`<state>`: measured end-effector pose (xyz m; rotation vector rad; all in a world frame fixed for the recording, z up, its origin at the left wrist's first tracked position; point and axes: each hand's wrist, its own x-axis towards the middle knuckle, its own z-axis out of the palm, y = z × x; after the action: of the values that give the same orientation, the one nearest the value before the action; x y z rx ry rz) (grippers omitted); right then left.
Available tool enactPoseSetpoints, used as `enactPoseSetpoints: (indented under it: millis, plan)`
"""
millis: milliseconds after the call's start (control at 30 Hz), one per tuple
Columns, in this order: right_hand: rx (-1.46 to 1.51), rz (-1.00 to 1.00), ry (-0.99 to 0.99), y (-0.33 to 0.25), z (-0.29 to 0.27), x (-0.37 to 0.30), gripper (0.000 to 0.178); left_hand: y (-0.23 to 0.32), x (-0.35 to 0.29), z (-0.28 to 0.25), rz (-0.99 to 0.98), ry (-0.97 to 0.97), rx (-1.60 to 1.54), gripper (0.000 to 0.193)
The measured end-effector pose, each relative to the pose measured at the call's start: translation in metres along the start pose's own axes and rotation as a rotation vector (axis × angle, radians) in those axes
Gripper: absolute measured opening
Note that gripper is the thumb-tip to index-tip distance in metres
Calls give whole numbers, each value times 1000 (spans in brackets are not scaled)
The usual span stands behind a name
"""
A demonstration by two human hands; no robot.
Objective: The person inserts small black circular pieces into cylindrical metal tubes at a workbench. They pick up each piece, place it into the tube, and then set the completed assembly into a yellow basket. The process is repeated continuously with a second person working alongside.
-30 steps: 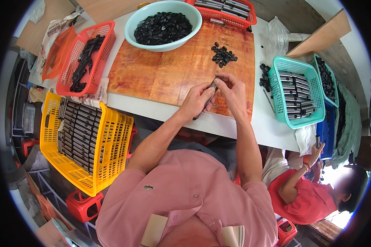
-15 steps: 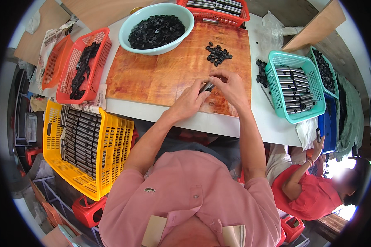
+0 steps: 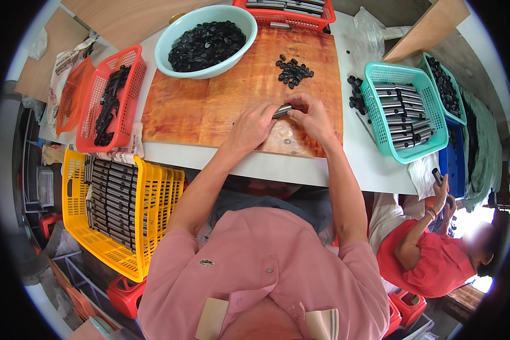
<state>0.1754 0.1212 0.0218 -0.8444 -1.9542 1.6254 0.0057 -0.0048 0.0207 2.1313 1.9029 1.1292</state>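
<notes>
Over the wooden board (image 3: 209, 113), a short metal tube (image 3: 282, 111) with a dark end is held between my hands. My left hand (image 3: 251, 126) is closed around its left part, hiding that end. At the tube's right end, my right hand (image 3: 313, 120) pinches with thumb and fingers; whether a small cap sits in that pinch I cannot tell. Just beyond my hands lies a loose pile of small black oval caps (image 3: 293, 72). A pale blue basin (image 3: 160, 56) full of similar black pieces stands at the far left of the board.
Metal tubes fill a yellow crate (image 3: 105, 258) at left, a turquoise basket (image 3: 402, 154) at right and a red basket (image 3: 286, 18) at the back. Another red basket (image 3: 85, 127) holds black parts. On the right, a person in red (image 3: 430, 260) holds a dark tube.
The tube has tipped to a flatter angle, and my left hand has shifted slightly left. The whole view has moved a little. The co-worker's second hand now shows.
</notes>
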Motion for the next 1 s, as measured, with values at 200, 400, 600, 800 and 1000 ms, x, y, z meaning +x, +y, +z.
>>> enactPoseSetpoints:
  millis: [200,400,600,800,1000]
  plan:
    - [34,9,-5,9,0,-3,31,-3,0,1,-16,-25,-42,29]
    - [-60,-4,-42,6,-6,-1,24,-3,3,-2,-108,-67,-64,22]
    - [-582,-58,80,-22,19,46,25,-1,10,-4,-124,-100,4,22]
    - [-723,-102,161,-6,43,71,25,-1,17,-9,-157,-124,-60,22]
    - [-766,-98,211,-5,46,68,23,-8,14,-4,-205,-105,-111,24]
